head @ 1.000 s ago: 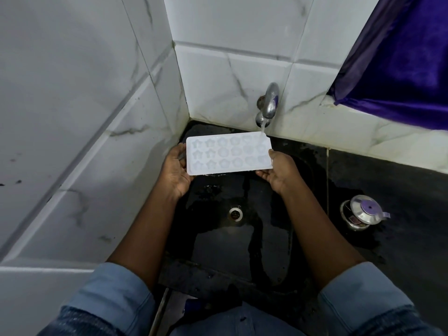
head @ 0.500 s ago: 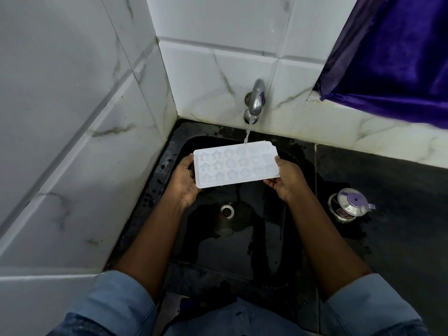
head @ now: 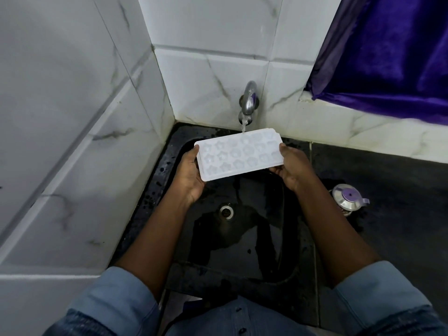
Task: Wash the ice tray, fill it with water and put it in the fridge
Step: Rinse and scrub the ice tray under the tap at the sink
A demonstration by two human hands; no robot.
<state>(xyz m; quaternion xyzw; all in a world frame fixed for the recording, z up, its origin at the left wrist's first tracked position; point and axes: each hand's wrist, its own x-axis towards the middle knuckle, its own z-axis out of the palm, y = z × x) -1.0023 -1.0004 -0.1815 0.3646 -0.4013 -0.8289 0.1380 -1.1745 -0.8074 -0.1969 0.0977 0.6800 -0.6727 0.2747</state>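
water (head: 243,127) runs in a thin stream from the wall tap (head: 249,100) and lands on the far edge of the ice tray (head: 238,154), which is held level over the black sink (head: 244,241), cavities up. the tray is white and translucent, with star, flower and round moulds in three rows; whether the moulds hold water cannot be made out, as the plastic is pale and washed out by the light. the left hand (head: 189,175) has its grip closed on the tray's left short end, thumb over the rim, fingers hidden underneath. the right hand (head: 292,166) has its grip closed on the right short end, thumb on the top edge, fingers again out of sight below the tray. both forearms come up from rolled blue denim sleeves (head: 114,301) at the bottom edge, where the person's body is cut off.

the sink's drain (head: 226,211) shows between the forearms, and the basin floor is wet and glossy. the tap's base is partly hidden behind its own spout. to the right, on the dark worktop (head: 392,190), stands a small steel vessel with a purple knob on its lid (head: 346,199); its lower part is lost in shadow. a purple curtain (head: 388,57) hangs at the upper right, cut off by the frame. white marble-veined tiles (head: 72,117) cover the walls.
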